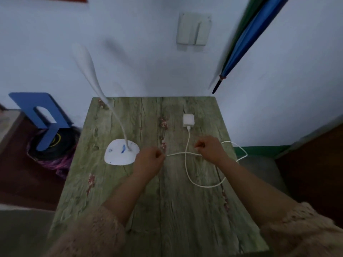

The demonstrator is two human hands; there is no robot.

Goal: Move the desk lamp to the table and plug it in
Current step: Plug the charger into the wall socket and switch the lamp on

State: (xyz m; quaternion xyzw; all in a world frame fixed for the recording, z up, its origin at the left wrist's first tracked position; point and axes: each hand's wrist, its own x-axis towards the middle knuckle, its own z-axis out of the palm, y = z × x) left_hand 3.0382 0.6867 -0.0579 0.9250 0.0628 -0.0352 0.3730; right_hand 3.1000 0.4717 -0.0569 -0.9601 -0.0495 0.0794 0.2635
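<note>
Pale wall [130,34]: fills the upper field, bearing a white wall socket plate [194,29] above the far edge of the furniture. Tabletop [167,210]: green weathered wood grain with reddish flecks, set against the wall and carrying all the task items. Folded umbrella [246,39]: blue and green, leaning against the wall at upper right, tip pointing down. Blue bookend [39,115]: metal, standing to the left, off the tabletop, above a dark bundle on the floor. Desk lamp [121,152]: white, on the left half of the tabletop; its flat rounded base carries blue marks, and its slim flexible neck rises toward the wall to a blurred elongated head. Left hand [148,161]: just beside the lamp base, fingers curled and pinching one end of the cable; fuzzy pink sleeve at the forearm. Right hand [209,148]: near the centre right, fingers curled round the cable further along. Cable [187,164]: white, looping across the tabletop, crossing itself between the hands and running past the right edge. Charger plug [188,120]: white cube, lying on the tabletop beyond the right hand, cable attached, well below the socket.
</note>
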